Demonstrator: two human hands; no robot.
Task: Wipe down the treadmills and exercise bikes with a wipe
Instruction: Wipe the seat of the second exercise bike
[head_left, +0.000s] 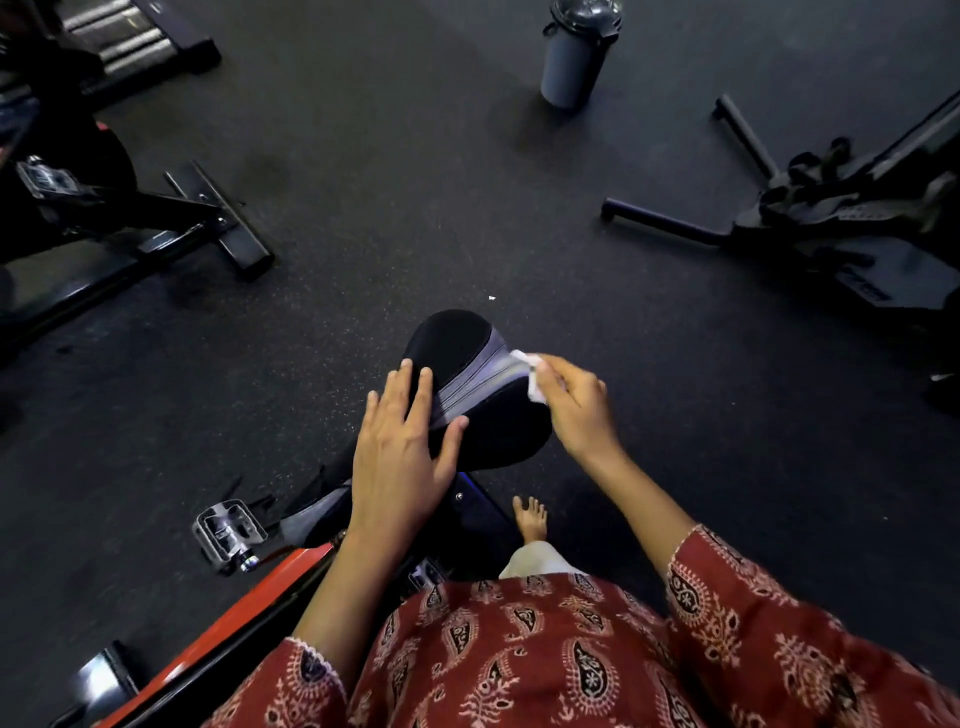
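A black exercise bike saddle (457, 343) with a grey stripe across its middle sits right in front of me, above a red and black frame (249, 608). My left hand (400, 457) rests flat on the saddle's near left side, fingers straight. My right hand (571, 400) pinches a small white wipe (530, 371) against the saddle's right edge. A metal pedal (228, 532) sticks out to the lower left.
Another bike's black base (208, 218) stands at the left. A rowing machine with bar feet (675, 223) lies at the right. A grey bin (576, 52) stands at the back. My bare foot (530, 519) is on the dark rubber floor under the saddle.
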